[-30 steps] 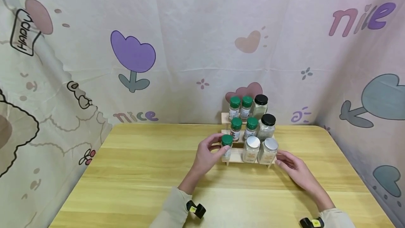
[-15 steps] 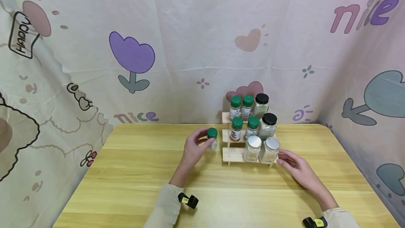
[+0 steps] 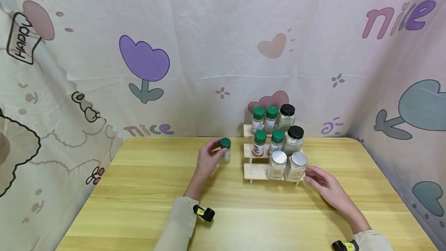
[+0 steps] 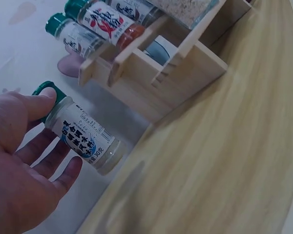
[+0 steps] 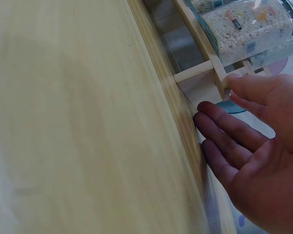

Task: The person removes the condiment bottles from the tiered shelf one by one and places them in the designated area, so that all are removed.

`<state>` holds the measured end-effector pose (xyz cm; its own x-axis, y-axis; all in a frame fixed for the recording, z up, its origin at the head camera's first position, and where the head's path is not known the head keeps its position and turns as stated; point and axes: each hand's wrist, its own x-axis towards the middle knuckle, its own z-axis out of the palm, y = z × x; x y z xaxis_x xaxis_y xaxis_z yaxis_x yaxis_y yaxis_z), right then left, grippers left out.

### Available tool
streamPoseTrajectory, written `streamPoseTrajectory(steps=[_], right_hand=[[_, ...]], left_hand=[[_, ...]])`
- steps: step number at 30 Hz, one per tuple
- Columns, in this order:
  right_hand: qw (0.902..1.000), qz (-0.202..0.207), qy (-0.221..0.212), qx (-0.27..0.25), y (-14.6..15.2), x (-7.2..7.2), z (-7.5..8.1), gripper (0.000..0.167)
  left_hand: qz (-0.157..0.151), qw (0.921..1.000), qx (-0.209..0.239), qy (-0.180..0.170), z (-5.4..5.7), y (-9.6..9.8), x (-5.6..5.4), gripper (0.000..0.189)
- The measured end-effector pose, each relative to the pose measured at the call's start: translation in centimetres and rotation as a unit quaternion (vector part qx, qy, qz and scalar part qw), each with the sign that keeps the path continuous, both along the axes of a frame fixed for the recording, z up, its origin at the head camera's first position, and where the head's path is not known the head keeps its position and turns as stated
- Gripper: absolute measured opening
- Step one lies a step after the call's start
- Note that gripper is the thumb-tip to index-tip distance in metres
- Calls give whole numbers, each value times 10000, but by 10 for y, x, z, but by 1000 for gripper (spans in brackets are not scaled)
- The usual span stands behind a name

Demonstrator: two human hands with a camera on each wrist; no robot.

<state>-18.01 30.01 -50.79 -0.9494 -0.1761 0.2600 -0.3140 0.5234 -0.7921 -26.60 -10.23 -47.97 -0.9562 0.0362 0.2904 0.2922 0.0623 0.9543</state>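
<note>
My left hand (image 3: pixel 207 160) pinches a small spice jar (image 3: pixel 226 153) by its green cap, left of the tiered wooden spice rack (image 3: pixel 255 171). In the left wrist view the thumb lies on the cap, and the clear jar (image 4: pixel 83 134) with a printed label tilts over the table. My right hand (image 3: pixel 325 187) holds the right end of the rack's lowest shelf between thumb and index finger; its other fingers (image 5: pixel 227 131) extend beside the rack. On that shelf stand two silver-lidded jars, one of them the right-hand jar (image 3: pixel 296 167), with bare wood to their left.
The middle shelf carries two green-capped jars, including a red-labelled one (image 3: pixel 259 142), and a black-lidded jar (image 3: pixel 294 140). Two more green-capped jars and a black-lidded jar (image 3: pixel 287 116) stand on top. A printed cloth (image 3: pixel 209 49) hangs behind the wooden table (image 3: pixel 150 189).
My left hand has lifted the green-capped jar off the left end of the lowest shelf and moved left with it. The right hand has stayed at the rack's right end.
</note>
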Motion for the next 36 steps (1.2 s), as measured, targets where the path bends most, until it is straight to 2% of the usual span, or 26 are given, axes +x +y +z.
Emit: streamPoseTrajectory(steps=[5, 6, 11, 24, 36], right_hand=[[10000, -40, 16, 28, 1, -1, -1, 38], [10000, -51, 23, 36, 1, -1, -1, 38], [9999, -66, 27, 81, 0, -2, 0, 39], [9999, -36, 113, -23, -1, -3, -1, 39], [9998, -161, -68, 23, -1, 0, -1, 41]], left_hand=[[3, 10000, -89, -43, -7, 1, -5, 37], [-18, 10000, -76, -32, -12, 0, -8, 38], [-37, 10000, 1, -50, -19, 0, -10, 37], [26, 9997, 119, -209, -24, 0, -19, 36], [24, 9999, 107, -95, -27, 5, -31, 35]])
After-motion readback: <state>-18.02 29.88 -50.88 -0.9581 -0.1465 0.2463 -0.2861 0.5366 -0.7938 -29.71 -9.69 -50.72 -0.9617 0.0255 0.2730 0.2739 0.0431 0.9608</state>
